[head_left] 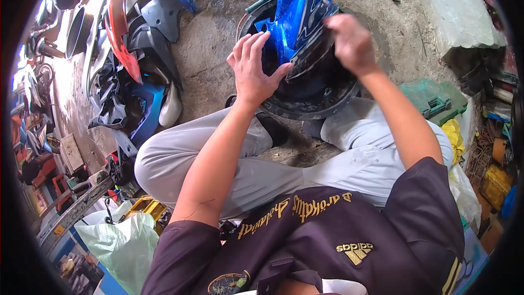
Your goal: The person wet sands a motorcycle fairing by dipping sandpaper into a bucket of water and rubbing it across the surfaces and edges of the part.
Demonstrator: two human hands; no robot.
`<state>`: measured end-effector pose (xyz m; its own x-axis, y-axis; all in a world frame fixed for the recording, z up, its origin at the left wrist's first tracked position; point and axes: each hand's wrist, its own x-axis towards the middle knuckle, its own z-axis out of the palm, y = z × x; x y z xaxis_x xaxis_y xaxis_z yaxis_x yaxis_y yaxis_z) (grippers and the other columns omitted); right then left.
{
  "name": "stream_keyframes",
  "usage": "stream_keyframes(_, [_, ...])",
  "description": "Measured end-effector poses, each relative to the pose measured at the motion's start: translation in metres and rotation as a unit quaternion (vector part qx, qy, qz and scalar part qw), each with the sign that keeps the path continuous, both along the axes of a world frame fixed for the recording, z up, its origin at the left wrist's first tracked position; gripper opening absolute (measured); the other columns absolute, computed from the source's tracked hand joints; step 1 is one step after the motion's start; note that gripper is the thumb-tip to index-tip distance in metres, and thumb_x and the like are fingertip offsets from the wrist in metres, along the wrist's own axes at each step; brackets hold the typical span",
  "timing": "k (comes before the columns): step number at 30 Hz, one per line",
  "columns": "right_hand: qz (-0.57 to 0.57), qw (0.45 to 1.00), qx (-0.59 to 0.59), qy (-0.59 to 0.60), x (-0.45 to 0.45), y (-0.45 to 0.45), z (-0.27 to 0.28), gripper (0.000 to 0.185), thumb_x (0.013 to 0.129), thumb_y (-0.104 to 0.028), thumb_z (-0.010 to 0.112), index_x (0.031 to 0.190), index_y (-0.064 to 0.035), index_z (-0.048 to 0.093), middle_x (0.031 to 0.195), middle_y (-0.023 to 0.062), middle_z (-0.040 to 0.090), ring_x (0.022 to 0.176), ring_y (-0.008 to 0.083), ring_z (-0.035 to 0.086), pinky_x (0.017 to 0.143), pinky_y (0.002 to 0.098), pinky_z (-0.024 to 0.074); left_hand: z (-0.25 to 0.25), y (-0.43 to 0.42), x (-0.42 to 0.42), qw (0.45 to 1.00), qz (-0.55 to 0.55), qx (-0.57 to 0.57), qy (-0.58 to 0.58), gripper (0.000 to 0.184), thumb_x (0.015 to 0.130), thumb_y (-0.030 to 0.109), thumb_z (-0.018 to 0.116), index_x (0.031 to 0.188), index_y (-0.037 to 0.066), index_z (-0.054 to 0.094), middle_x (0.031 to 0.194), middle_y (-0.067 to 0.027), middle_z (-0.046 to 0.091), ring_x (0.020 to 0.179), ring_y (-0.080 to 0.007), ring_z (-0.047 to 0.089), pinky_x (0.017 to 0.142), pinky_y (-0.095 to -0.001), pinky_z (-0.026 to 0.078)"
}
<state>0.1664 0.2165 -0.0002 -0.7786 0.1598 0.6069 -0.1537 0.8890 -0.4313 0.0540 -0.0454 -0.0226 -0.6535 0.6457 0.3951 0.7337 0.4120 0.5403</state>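
1. Main piece: glossy blue motorcycle fairing panel (297, 19), standing tilted inside the round black tub (300, 111), upper end poking out past the far rim.
2. Left hand (252, 68): over the tub's left side, back of the hand up, fingers spread, thumb stretched toward the panel's lower edge. Nothing clenched; thumb and fingertips right by the panel (contact I can't call from here).
3. Right hand (352, 46): over the tub's right side, beside the panel's dark edge. Fingers look curled, but it's blurred; can't tell whether they grip anything.
4. Person sits right at the tub's near side, legs folded in grey trousers (267, 180), dark short-sleeved shirt (333, 229) with gold lettering.
5. Left of the tub: pile of body panels, including a red fairing piece (121, 38) and a dark grey panel (162, 16); another blue panel (148, 110) lies lower in the heap.
6. Right of the tub: green plastic case (445, 105), yellow bag (452, 134) just beside it; farther off, a pale block (458, 11).
7. Nearer than the tub, off left: whitish plastic bag (123, 246).
8. Under the tub: rough concrete floor (207, 49).
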Motion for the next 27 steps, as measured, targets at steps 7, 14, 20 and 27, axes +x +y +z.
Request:
stream_keyframes(7, [-0.027,0.998,0.018,-0.045,0.002,0.0,-0.012,0.025,0.085,0.011,0.063,0.106,-0.0027,0.069,0.105,0.0178,0.074,0.104,0.0407,0.073,0.095,0.0478,0.0608,-0.004,0.0,-0.001,1.0,-0.003,0.007,-0.016,0.093,0.077,0.05,0.095,0.154,0.014,0.056,0.15,-0.0092,0.06,0.146,-0.0341,0.048,0.121,-0.0543,0.031])
stream_keyframes(14, [0.181,0.982,0.035,-0.043,0.012,-0.064,0.025,0.027,0.08,0.009,0.068,0.104,-0.001,0.07,0.108,0.0161,0.074,0.106,0.036,0.074,0.098,0.0466,0.0613,-0.003,0.0,-0.001,1.0,-0.005,-0.002,-0.006,0.091,0.081,0.051,0.092,0.155,0.012,0.055,0.15,-0.0099,0.062,0.147,-0.0344,0.049,0.122,-0.0527,0.032])
stream_keyframes(20, [-0.042,0.999,0.002,0.011,-0.008,0.005,0.015,0.025,0.086,0.013,0.061,0.105,-0.0025,0.067,0.106,0.0162,0.075,0.1,0.0388,0.073,0.089,0.0491,0.0612,0.0,-0.002,0.0,1.0,0.001,-0.008,-0.005,0.092,0.08,0.049,0.093,0.155,0.012,0.055,0.15,-0.0095,0.062,0.146,-0.0343,0.05,0.122,-0.0524,0.032])
stream_keyframes(27, [0.04,0.995,0.071,-0.053,0.014,-0.041,-0.003,0.022,0.081,0.006,0.066,0.1,-0.0034,0.067,0.112,0.0143,0.072,0.11,0.0364,0.069,0.099,0.0459,0.0578,0.0,0.0,-0.001,1.0,-0.009,-0.005,-0.001,0.091,0.079,0.048,0.094,0.153,0.012,0.056,0.15,-0.0086,0.062,0.146,-0.0343,0.05,0.121,-0.0522,0.033])
